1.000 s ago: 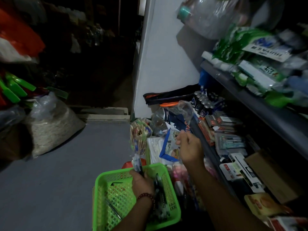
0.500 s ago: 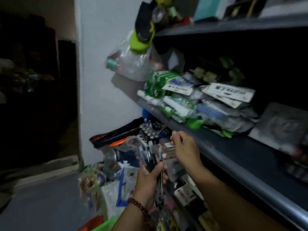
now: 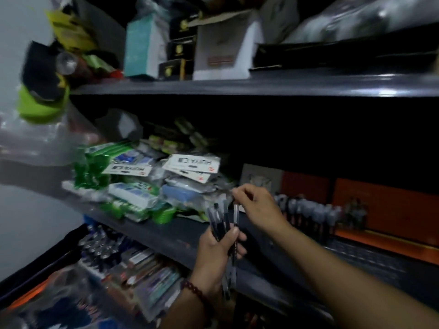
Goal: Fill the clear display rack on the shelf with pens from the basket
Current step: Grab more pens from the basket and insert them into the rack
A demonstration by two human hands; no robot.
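**Crowded shelf floor, open gap above**

On the middle shelf (image 3: 166, 236), a heap of packets (image 3: 147, 186) fills the left half up to the front edge. Right of centre, a row of standing pens (image 3: 316, 212) lines the front, with orange boxes (image 3: 380, 205) close behind. Dark open room lies above both, under the upper shelf (image 3: 237, 87). The left hand (image 3: 218, 248) and right hand (image 3: 259, 207), both holding a bundle of pens (image 3: 219, 219), block the centre approach.

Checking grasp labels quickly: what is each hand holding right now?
Left hand: grips a bundle of pens.
Right hand: pinches the top of one clear pen in that bundle.
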